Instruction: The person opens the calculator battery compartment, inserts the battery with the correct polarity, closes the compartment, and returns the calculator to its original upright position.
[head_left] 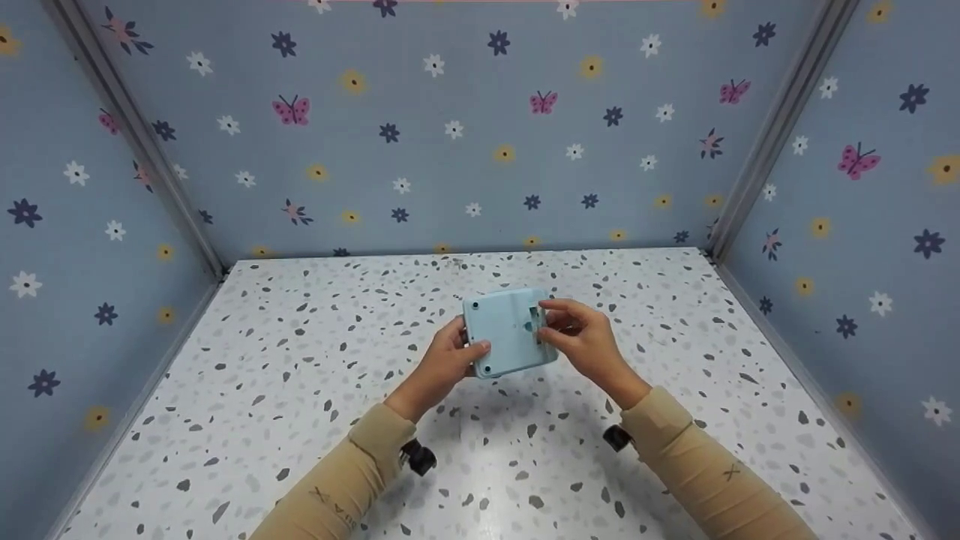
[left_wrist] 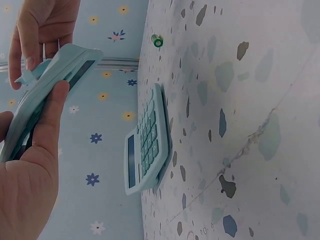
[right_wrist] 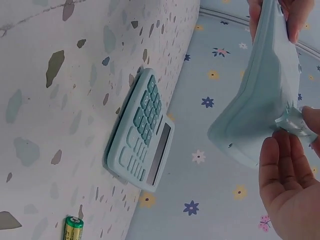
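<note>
A light blue calculator (head_left: 501, 330) is raised with its back to the head camera, its small battery compartment uncovered at the right side. My left hand (head_left: 452, 354) grips its left edge, thumb on the back and fingers underneath. At the compartment, my right hand (head_left: 581, 334) pinches a small light blue battery cover (right_wrist: 295, 124) between thumb and fingers. In the left wrist view that cover (left_wrist: 34, 74) stands tilted close against the calculator's back. The display side is turned away from the head view.
A second light blue calculator (right_wrist: 140, 132) lies keys up on the speckled table (head_left: 300, 420), seen in both wrist views. Near it is a green and gold battery (right_wrist: 73, 229). Flower-patterned panels (head_left: 450, 165) enclose the back and sides.
</note>
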